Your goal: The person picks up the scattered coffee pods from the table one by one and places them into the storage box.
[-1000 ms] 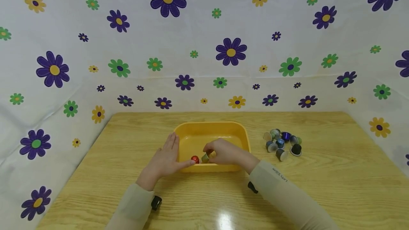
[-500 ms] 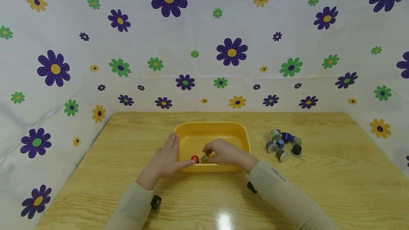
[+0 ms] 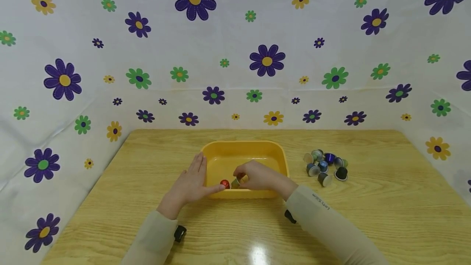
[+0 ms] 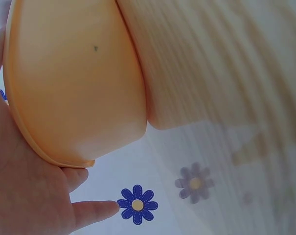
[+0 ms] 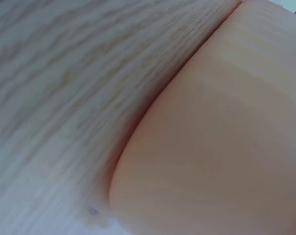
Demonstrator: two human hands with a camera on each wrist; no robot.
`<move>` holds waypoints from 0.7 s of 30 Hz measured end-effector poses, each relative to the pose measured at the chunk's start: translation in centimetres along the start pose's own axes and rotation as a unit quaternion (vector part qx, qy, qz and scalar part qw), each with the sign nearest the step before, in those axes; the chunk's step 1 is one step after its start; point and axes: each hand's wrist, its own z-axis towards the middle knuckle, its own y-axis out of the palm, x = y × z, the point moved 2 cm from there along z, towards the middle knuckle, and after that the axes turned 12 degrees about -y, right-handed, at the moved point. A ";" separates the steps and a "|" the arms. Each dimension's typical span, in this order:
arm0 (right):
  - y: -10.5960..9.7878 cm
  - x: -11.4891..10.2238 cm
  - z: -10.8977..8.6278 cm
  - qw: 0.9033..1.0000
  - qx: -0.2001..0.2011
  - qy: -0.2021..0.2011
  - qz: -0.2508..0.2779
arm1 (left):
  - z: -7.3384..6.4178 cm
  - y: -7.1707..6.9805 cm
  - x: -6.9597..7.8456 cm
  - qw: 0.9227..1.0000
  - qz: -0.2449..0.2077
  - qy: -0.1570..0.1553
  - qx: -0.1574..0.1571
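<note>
A yellow plastic tub (image 3: 246,145) stands mid-table in the head view. My left hand (image 3: 189,183) rests along its left rim, fingers straight and thumb over the front edge. The left wrist view has that hand (image 4: 28,181) against the tub's outer wall (image 4: 84,83). Reaching over the front rim, my right hand (image 3: 259,176) pinches a green coffee capsule (image 3: 236,183) low inside the tub, fingertips partly hidden. Just left of it lies a red coffee capsule (image 3: 225,183), near the left thumb. Only the tub's outer wall (image 5: 211,132) fills the right wrist view, without the hand.
Right of the tub, several loose coffee capsules (image 3: 322,165) lie in a cluster on the wood-grain table (image 3: 235,224). A dark one (image 3: 341,173) sits at the cluster's right side. A flower-printed white cloth (image 3: 224,40) hangs behind and along both sides.
</note>
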 end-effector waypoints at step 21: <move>0.1 0.1 0.2 1.000 0.006 -0.011 -0.012 | 0.0 0.2 -0.2 1.000 0.004 0.002 0.006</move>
